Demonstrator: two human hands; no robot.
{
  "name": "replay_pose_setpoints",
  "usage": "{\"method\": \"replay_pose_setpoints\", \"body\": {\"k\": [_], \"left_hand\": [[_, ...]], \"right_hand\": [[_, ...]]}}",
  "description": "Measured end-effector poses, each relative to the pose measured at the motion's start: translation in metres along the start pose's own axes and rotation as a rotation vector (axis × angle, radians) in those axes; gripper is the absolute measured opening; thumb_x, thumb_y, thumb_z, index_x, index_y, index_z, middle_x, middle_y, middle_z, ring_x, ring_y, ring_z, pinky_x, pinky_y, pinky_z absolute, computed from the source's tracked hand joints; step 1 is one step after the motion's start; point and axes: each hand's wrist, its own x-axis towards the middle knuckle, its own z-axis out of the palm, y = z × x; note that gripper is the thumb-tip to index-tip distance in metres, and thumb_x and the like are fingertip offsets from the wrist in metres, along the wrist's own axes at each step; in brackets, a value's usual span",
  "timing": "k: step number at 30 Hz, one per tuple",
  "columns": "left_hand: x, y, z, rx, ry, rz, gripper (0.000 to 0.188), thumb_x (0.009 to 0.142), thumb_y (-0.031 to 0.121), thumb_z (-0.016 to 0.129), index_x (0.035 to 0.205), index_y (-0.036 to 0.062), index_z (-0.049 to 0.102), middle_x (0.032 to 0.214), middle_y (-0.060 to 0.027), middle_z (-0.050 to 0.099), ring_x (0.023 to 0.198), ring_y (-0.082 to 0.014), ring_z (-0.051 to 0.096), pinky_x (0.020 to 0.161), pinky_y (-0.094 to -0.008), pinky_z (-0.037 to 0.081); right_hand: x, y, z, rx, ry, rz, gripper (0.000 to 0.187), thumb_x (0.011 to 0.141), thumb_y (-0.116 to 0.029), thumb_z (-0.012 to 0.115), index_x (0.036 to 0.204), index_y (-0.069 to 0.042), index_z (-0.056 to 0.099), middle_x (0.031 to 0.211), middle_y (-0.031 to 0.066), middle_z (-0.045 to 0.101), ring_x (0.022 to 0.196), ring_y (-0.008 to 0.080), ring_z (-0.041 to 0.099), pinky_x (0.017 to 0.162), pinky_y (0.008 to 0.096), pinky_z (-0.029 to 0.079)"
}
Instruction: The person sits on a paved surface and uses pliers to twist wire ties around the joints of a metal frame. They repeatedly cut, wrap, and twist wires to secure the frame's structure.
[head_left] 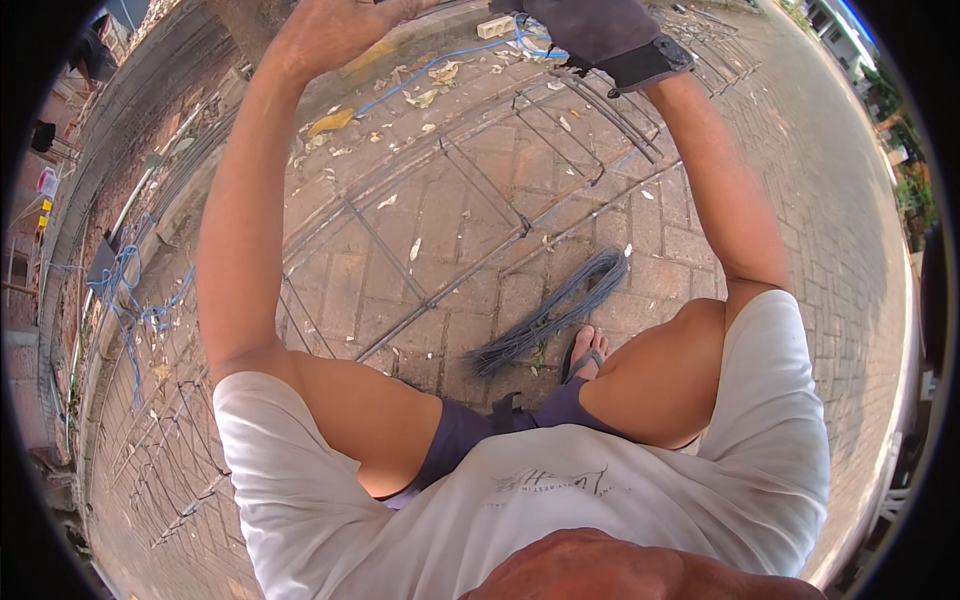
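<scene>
A long frame of thin steel bars (428,302) lies on the brick paving (830,330) in front of the squatting person, slanting from between the knees up toward the far right, its long rods joined by cross-pieces. The bare left hand (345,25) is beyond the frame's left side, and the right hand (595,30), in a dark glove with a wrist strap, is above its far end, near several loose-looking rods (615,115). Both hands run up against the upper edge of the view, so I cannot tell whether either one is gripping anything. Nearer the person, a looped bundle of grey wire (535,330) lies on the bricks beside a sandalled foot (588,352). Past the frame are dry leaves (422,99), a blue cord (400,88) and a pale block (496,27); a tangle of blue line (125,275) lies off left.
</scene>
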Motion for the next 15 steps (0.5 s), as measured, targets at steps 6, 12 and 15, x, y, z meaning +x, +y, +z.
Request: {"method": "replay_pose_setpoints", "body": {"k": [6, 12, 15], "left_hand": [[-0.017, -0.018, -0.029, -0.205, 0.075, -0.099, 0.015, 0.092, 0.008, 0.080, 0.103, 0.0013, 0.086, 0.098, -0.0076, 0.084, 0.087, -0.0115, 0.071, 0.078, -0.0302, 0.055], [-0.011, -0.021, 0.015, -0.599, 0.077, -0.206, 0.018, 0.100, 0.018, 0.077, 0.097, 0.0021, 0.084, 0.086, -0.0025, 0.076, 0.083, -0.0092, 0.068, 0.075, -0.0278, 0.053], [-0.013, -0.022, 0.053, -0.873, 0.067, -0.363, 0.028, 0.105, 0.028, 0.073, 0.094, 0.0037, 0.082, 0.078, -0.0011, 0.071, 0.075, -0.0083, 0.063, 0.068, -0.0270, 0.048]], "right_hand": [[-0.016, 0.014, 0.008, 1.120, -0.540, 0.350, 0.036, 0.106, -0.030, 0.074, 0.119, 0.004, 0.076, 0.100, 0.0087, 0.078, 0.091, 0.0166, 0.074, 0.078, 0.0309, 0.059], [-0.010, 0.007, 0.035, 1.636, -0.357, 0.096, 0.061, 0.106, -0.018, 0.072, 0.157, 0.006, 0.049, 0.129, 0.0192, 0.072, 0.111, 0.0266, 0.075, 0.093, 0.0358, 0.064], [0.018, 0.009, 0.011, 1.603, 0.055, 0.000, 0.061, 0.107, -0.011, 0.068, 0.160, 0.006, 0.042, 0.140, 0.0219, 0.068, 0.116, 0.0287, 0.075, 0.099, 0.0391, 0.065]]}}
